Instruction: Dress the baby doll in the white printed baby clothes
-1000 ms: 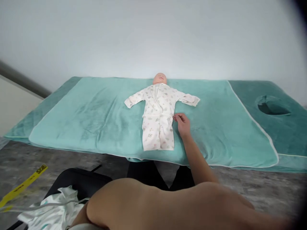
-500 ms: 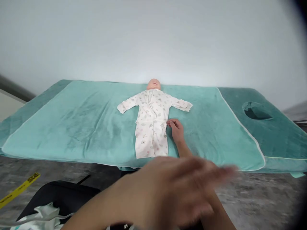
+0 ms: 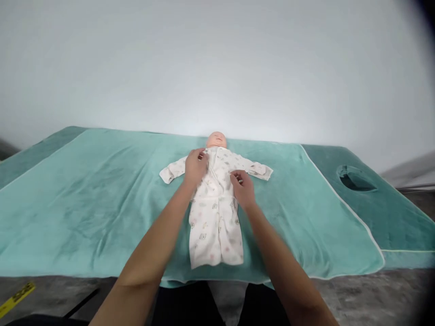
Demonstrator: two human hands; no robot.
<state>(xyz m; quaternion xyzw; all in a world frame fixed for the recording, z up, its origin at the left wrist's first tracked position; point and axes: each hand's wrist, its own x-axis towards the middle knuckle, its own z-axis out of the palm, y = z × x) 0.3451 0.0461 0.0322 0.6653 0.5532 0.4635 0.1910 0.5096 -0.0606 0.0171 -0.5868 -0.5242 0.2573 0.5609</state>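
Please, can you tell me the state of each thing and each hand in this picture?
baby doll: lying face up, dressed.
romper: front closed, sleeves spread flat.
left hand: resting on the romper's chest.
right hand: fingers on the romper's side.
towel: spread flat, slightly wrinkled.

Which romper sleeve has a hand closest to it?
The sleeve on the picture's left: the left hand rests beside it. The other sleeve lies farther from the right hand.

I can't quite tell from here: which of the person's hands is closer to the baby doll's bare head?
The left hand. It rests on the white printed romper at the chest, just below the doll's head. The right hand lies lower, on the romper's other side, farther from it.
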